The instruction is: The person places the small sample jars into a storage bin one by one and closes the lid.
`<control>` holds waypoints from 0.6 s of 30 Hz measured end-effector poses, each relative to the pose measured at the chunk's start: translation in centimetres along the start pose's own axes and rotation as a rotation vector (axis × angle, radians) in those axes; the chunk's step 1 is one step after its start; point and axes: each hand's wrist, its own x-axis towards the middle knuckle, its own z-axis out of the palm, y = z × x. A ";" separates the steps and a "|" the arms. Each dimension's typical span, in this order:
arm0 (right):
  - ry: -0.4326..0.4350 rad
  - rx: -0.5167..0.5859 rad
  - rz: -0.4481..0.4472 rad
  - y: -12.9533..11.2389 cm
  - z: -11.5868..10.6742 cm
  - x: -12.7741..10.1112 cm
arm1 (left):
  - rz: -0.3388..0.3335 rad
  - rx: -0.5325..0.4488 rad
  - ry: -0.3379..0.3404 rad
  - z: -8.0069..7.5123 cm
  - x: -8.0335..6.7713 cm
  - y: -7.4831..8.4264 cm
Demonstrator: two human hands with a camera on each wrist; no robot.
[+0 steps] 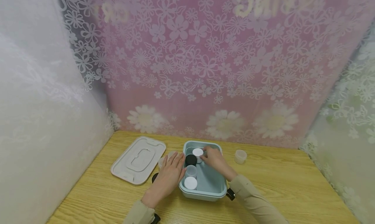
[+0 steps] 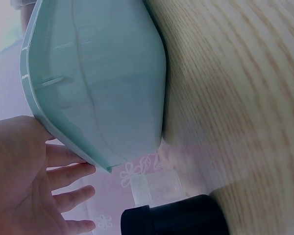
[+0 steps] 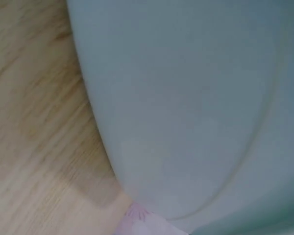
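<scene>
A light blue plastic box (image 1: 212,180) stands on the table, with a row of small round jars along its left side. From front to back they are a white-lidded jar (image 1: 190,183), a translucent jar (image 1: 191,171), a black-lidded jar (image 1: 191,160) and another white-lidded jar (image 1: 197,152). My right hand (image 1: 215,159) reaches over the right side and pinches that rear jar. Fingers extended, my left hand (image 1: 167,179) touches the box's left rim, as the left wrist view also shows. The right wrist view holds only the box's outer wall (image 3: 176,112) and table.
Left of the box lies a pale rectangular lid (image 1: 142,159). A black jar (image 2: 181,218) and a clear cup (image 2: 158,187) stand beside the box, partly behind my left hand in the head view. Another translucent cup (image 1: 240,156) sits to the right. A flowered curtain (image 1: 205,71) borders the table's back.
</scene>
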 end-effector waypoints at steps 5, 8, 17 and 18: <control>-0.009 0.116 0.015 0.0 0.5 0.1 | 0.002 0.018 -0.003 0.2 0.0 -0.1; -0.006 0.171 0.010 0.1 0.8 0.1 | 0.006 0.018 -0.002 0.2 0.0 -0.2; -0.055 0.103 -0.068 0.5 1.1 0.2 | -0.004 0.011 -0.022 0.2 0.1 -0.1; -0.056 0.093 -0.071 0.4 1.0 0.1 | -0.007 0.009 -0.026 0.2 0.1 -0.1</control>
